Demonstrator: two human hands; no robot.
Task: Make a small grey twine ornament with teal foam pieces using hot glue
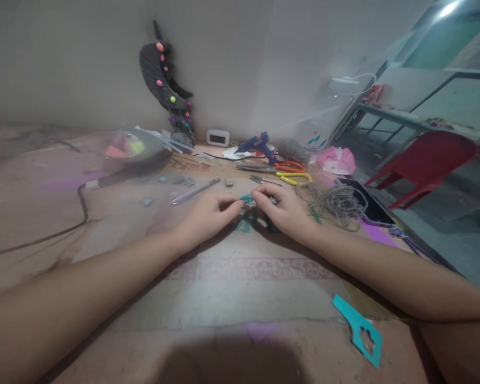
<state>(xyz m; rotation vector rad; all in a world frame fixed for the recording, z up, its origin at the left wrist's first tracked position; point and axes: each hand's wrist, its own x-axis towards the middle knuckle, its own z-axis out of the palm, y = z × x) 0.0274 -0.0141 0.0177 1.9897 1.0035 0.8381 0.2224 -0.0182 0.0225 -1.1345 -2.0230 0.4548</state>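
My left hand and my right hand meet at the middle of the brown cardboard-covered table. Both pinch a small teal piece between fingertips and thumbs, the fingers curled in. The piece is tiny and mostly hidden by my fingers. Both forearms stretch out over the table from the near edge.
Close behind my hands lie a metal tool, small pliers, yellow and orange scissors, a blue glue gun and a pile of grey string. A teal cut-out scrap lies near right. A bowl stands back left, a red chair at right.
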